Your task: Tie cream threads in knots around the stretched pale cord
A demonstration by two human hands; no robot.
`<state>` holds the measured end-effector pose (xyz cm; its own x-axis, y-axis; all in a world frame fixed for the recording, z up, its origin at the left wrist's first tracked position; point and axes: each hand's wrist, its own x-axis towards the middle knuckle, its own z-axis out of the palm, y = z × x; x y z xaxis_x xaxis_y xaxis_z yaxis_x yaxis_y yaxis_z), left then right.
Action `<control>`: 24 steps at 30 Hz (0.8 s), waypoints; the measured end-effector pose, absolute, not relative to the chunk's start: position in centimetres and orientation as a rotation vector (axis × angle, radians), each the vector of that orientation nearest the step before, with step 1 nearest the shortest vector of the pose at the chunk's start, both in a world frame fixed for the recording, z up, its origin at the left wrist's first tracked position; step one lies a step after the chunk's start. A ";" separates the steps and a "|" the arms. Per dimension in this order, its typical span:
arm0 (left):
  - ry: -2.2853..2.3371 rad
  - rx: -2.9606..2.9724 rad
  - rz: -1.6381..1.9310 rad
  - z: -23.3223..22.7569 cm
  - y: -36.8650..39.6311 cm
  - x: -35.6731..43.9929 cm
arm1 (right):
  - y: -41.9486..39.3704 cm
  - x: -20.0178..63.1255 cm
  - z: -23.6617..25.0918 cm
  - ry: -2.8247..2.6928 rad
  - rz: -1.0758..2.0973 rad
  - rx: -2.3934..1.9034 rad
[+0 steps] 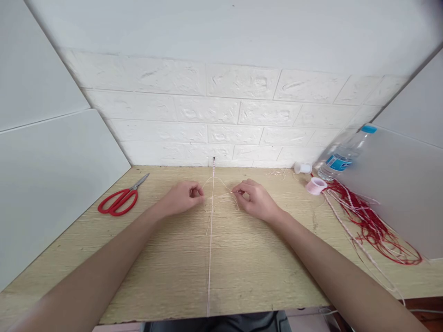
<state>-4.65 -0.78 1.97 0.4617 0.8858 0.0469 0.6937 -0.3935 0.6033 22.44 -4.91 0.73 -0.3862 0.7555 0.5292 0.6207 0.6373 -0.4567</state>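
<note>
Both forearms are bare from the near edge of the view up to the wrists — no sleeves, no cuffs, no gloves. The left hand (pixel 182 197) wears no ring, watch or band that shows, and neither does the right hand (pixel 256 199). Fingernails look short and unpainted (they are small in this view, so detail is hard to tell). Dark grey clothing shows at the bottom edge — a lap or trousers.

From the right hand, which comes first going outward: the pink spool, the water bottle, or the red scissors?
Judged from the right hand in the head view:
1. Pink spool, on the table just to its right.
2. Water bottle, farther right, lying by the back wall.
3. Red scissors, far across on the left side, beyond the left hand.
</note>
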 end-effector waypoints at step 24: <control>1.513 2.084 0.833 1.6 0.6 -5.7 | -4.8 22.5 0.5 -2.140 0.276 -1.136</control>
<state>-5.69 0.62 1.58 0.2234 0.9504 0.2163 0.6911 -0.3110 0.6524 22.47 -4.78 0.46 -0.3805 0.7939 0.4742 0.6476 0.5949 -0.4762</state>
